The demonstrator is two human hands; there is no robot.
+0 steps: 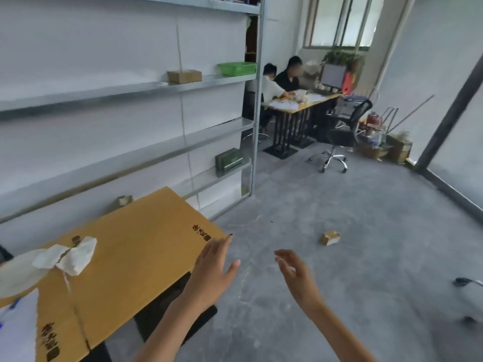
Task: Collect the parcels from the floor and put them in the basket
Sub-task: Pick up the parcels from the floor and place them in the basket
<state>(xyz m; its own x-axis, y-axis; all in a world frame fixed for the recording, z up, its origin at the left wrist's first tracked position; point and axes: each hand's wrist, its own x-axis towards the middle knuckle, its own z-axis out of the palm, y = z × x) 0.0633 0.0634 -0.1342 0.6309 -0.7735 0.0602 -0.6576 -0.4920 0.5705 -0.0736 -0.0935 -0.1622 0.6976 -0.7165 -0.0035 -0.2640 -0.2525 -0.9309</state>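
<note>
View from a person's head, looking down across a grey concrete floor (379, 257) in a storeroom. Both bare forearms reach forward from the bottom of the view. The left hand (214, 267) is released, fingers straight and spread, grasping nothing, its fingertips at the near corner of a large flat cardboard sheet (125, 257). The right hand (295, 273) is also released, fingers loosely bent, grasping nothing. One small brown parcel (330, 237) lies on the floor ahead of the hands and off to the right, apart from both. The right hand is nearer to it, so it seems the likelier one to reach. The parcel's long side appears to run roughly left to right across the view with a slight tilt, though it is small and blurred. One green basket (237, 68) sits at the right end of a middle board of the metal shelves (104, 94) on the left, well beyond the hands and higher than the parcel; it is probably where the parcel should go. Counted: one parcel plainly on the floor, one basket, two empty hands. One brown box (184, 76) stands on the same board, left of the basket. Another small box (125, 200) shows behind the cardboard sheet; whether it rests on the floor cannot be told. One piece of crumpled white paper (70, 257) lies on the cardboard sheet. Two people (282, 77) sit at a desk (303, 103) at the back, beside one office chair (342, 131).
</note>
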